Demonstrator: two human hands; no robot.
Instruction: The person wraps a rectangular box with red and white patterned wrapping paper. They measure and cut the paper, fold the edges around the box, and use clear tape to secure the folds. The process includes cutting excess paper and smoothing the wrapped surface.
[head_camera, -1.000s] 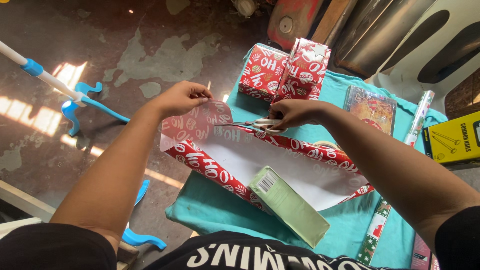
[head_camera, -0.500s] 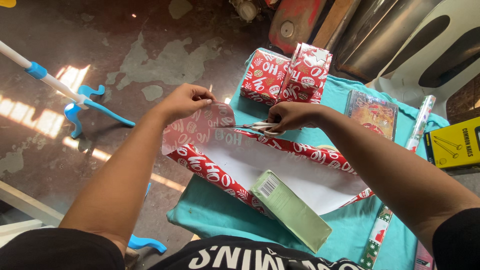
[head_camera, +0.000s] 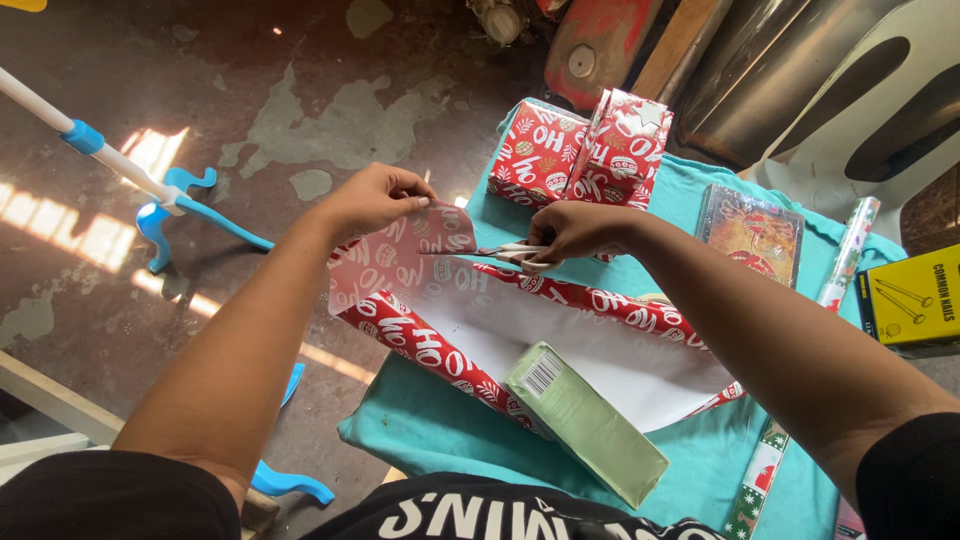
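Scissors (head_camera: 500, 252) cut across a sheet of red, patterned wrapping paper (head_camera: 560, 345) that lies white side up on the teal cloth (head_camera: 430, 425) covering the surface. Right hand (head_camera: 570, 230): grip closed through the scissor handles, blades pointing toward the paper's far left corner. Left hand (head_camera: 375, 198): fingers pinched shut on the raised flap of paper (head_camera: 400, 255), holding it taut above the surface so that light shows through its pattern.

Progress, judged from the layout: the cut appears to be well advanced, with the blades close to the pinched corner; only a short stretch of paper seems uncut between blade tips and left fingers, though the exact end of the cut line is hidden by the flap. A pale green box (head_camera: 585, 420) rests on the near edge of the sheet, touching the paper and not yet wrapped. Two wrapped parcels (head_camera: 585, 150) in the same red paper stand together at the far end of the cloth, already finished.

Surroundings: a flat packet with a shiny printed cover (head_camera: 750, 232) lies right of the parcels; a narrow roll of gift wrap (head_camera: 845, 250) lies beside it; a yellow box (head_camera: 915, 298) sits at the right edge. A white pole with blue fittings (head_camera: 120, 165) stands on the concrete floor (head_camera: 250, 90).
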